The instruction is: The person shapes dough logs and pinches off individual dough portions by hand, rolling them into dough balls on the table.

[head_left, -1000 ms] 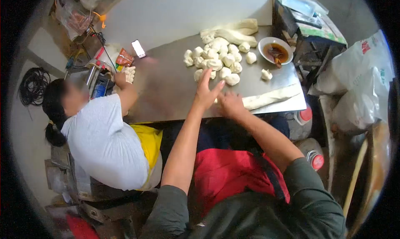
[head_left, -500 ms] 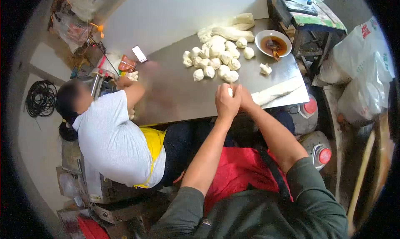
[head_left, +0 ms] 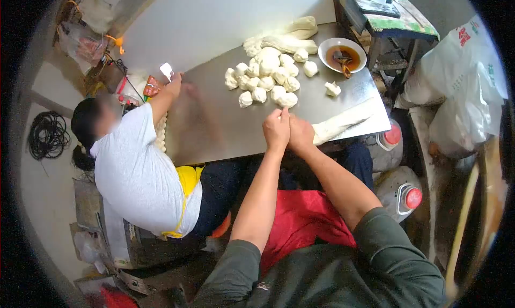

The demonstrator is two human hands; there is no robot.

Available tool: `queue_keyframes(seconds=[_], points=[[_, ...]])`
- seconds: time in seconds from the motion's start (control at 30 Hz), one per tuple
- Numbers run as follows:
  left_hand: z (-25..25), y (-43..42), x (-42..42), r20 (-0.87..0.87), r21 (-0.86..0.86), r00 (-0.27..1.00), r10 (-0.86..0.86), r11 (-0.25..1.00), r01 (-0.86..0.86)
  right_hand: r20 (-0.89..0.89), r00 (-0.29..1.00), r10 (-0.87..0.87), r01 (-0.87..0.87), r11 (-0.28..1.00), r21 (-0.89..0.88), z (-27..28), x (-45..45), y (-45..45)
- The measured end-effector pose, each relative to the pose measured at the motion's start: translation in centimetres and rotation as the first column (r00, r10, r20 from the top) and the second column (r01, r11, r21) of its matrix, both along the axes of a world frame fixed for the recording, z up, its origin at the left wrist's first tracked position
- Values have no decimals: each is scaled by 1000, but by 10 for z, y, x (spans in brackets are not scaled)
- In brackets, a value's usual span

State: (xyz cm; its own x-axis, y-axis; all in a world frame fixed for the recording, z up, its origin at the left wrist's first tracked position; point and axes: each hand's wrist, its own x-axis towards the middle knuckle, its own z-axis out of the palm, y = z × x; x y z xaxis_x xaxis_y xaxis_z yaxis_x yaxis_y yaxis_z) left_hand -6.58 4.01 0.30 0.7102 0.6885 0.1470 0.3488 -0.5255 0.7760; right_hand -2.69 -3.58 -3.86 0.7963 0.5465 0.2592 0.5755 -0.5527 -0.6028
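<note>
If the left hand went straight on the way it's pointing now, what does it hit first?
Likely the nearest dough piece, at the pile's near edge just ahead of the left hand; height above the table is unclear.

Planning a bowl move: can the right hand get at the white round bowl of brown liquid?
Probably yes: between the right hand and the bowl lies just one small white dough lump, seemingly skirtable.

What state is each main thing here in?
Left bare-hand grip, closed, contents unclear.
Right bare-hand grip, against the left, fingers partly hidden.
Rounded white dough lumps, mostly clustered.
Long white dough roll, lying flat.
Round white bowl, holding brown liquid.
Red-capped plastic jugs, closed.
White plastic bags, bulging.
</note>
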Motion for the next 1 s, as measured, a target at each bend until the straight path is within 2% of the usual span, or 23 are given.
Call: queue_keyframes(seconds=[0.03, 0.07, 0.13, 0.17, 0.27, 0.33, 0.37, 0.4, 0.43, 0.47, 0.53, 0.6, 0.63, 0.67, 0.7, 0.73, 0.77, 0.8, 0.83, 0.87, 0.9, 0.93, 1.0], points=[[-2, 1, 0, 37, 67, 999, -7, 998, 5, -90, 996, -4, -7, 993, -119, -9, 5, 9], [-4, 2, -1, 43, 65, 999, -5, 998, 2, -84, 996, -2, -9, 993, -121, -19, 6, 13], [-1, 1, -3, 9, 226, 999, 36, 973, -37, -59, 996, 67, -75, 986, -148, -11, 3, 12], [0, 3, -8, 61, 284, 998, -28, 959, 10, -48, 994, 95, -102, 975, -195, -8, 1, 9], [8, 8, -15, -8, 348, 994, -106, 932, 103, -155, 984, 86, -118, 970, -210, 0, 1, 5], [21, 15, -18, -101, 323, 991, -88, 939, 116, -153, 984, 89, -128, 956, -264, -8, 6, 9], [34, 17, -21, -130, 52, 974, -188, 979, 196, -109, 988, 112, -131, 975, -178, -25, 13, 10], [44, 17, -24, -130, -225, 949, -287, 941, 254, -63, 989, 134, -139, 986, -91, -36, 17, 14], [40, 8, -28, 61, -315, 945, -320, 893, 323, -291, 955, 63, -85, 994, -64, -21, 29, 22], [85, -22, -35, 53, 99, 955, -291, 953, 285, -299, 952, 67, -87, 995, -55, -21, 37, 30], [111, -19, -33, 147, 26, 956, -255, 967, 254, -379, 885, 268, -226, 962, 152, -15, 43, 27], [81, 8, -11, 310, 477, 897, -314, 868, 139, -129, 943, 305, -330, 901, -282, 19, 22, -5], [64, 14, -9, 183, 560, 956, -228, 824, 89, -77, 937, 342, -346, 868, -356, 19, 19, -16], [48, 11, -9, 201, 554, 954, -224, 829, 78, -30, 925, 379, -355, 833, -425, 20, 18, -28], [33, 6, -8, 173, 310, 970, -173, 944, 113, -16, 926, 377, -347, 833, -431, 13, 20, -35], [19, 2, -7, 125, 46, 982, -139, 990, 134, 92, 898, 431, -373, 854, -363, -1, 24, -39], [4, 2, -5, 126, 51, 981, -147, 989, 141, 197, 861, 468, -405, 867, -292, -10, 27, -42], [-12, 2, -3, 27, -192, 996, -89, 977, 93, 198, 866, 460, -397, 871, -288, -10, 31, -43], [-21, 2, -2, -91, -419, 994, -55, 908, 12, 176, 892, 417, -384, 903, -194, -11, 35, -45], [-29, 6, -2, -97, -422, 993, -61, 907, 14, 148, 915, 376, -364, 926, -102, -13, 37, -48], [-35, 12, -5, -28, -508, 977, -213, 845, 169, 175, 923, 342, -341, 939, -38, 1, 31, -58], [-38, 15, -7, 58, -578, 936, -347, 753, 315, 170, 924, 344, -342, 939, -42, 18, 27, -64], [-21, 3, -17, 68, -567, 927, -369, 750, 340, 96, 934, 345, -321, 926, -199, 42, 20, -66]])
